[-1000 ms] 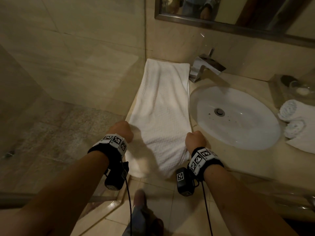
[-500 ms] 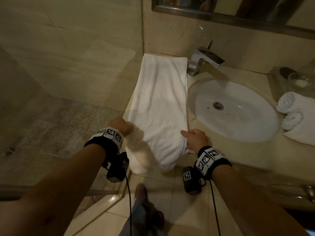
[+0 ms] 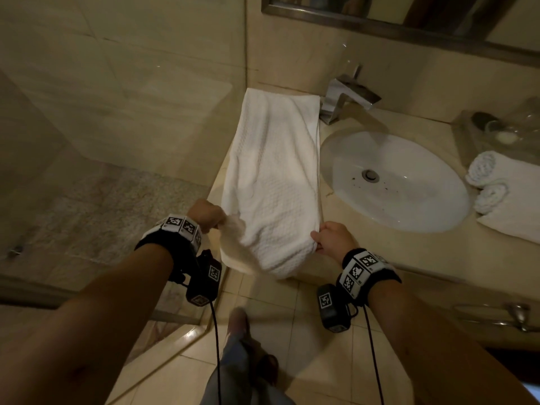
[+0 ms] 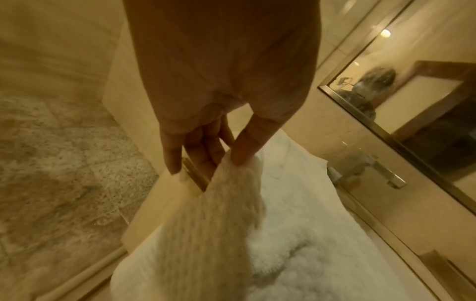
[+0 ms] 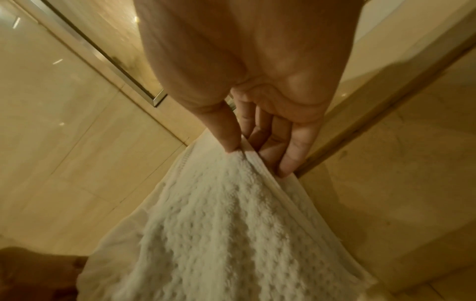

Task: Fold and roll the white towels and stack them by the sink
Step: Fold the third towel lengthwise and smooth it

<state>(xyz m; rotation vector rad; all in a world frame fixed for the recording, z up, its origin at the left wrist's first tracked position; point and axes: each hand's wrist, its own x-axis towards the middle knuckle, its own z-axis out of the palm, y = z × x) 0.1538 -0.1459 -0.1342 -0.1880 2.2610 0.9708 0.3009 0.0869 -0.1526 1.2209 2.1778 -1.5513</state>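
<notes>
Pinching near end of towel (image 3: 271, 182) with left hand (image 3: 206, 214) and right hand (image 3: 333, 239); starting roll, judging next move needs even tuck.

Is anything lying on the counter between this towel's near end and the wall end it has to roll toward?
Nothing visible does. The left hand and right hand pinch the near corners of the folded towel, and its top is bare up to the wall. The faucet and sink lie off its right edge; the rolled towels sit beyond the sink.
</notes>
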